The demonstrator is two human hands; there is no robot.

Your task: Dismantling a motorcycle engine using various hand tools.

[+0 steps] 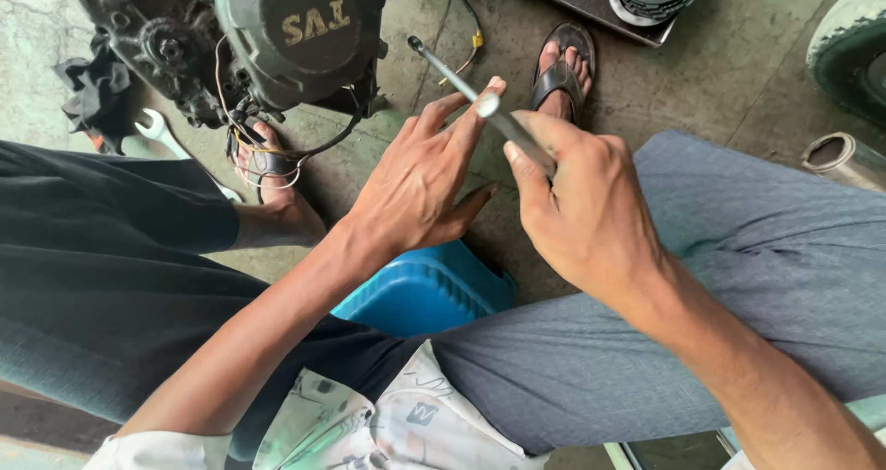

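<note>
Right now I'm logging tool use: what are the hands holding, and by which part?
Right hand grips a slim metal rod tool at its lower end; left hand fingertips touch mid-shaft.

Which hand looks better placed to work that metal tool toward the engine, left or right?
Probably the right hand: it grips the metal rod tool by its handle end. The left hand only steadies the shaft with its fingertips, with the tip pointing toward the dark engine case.
</note>
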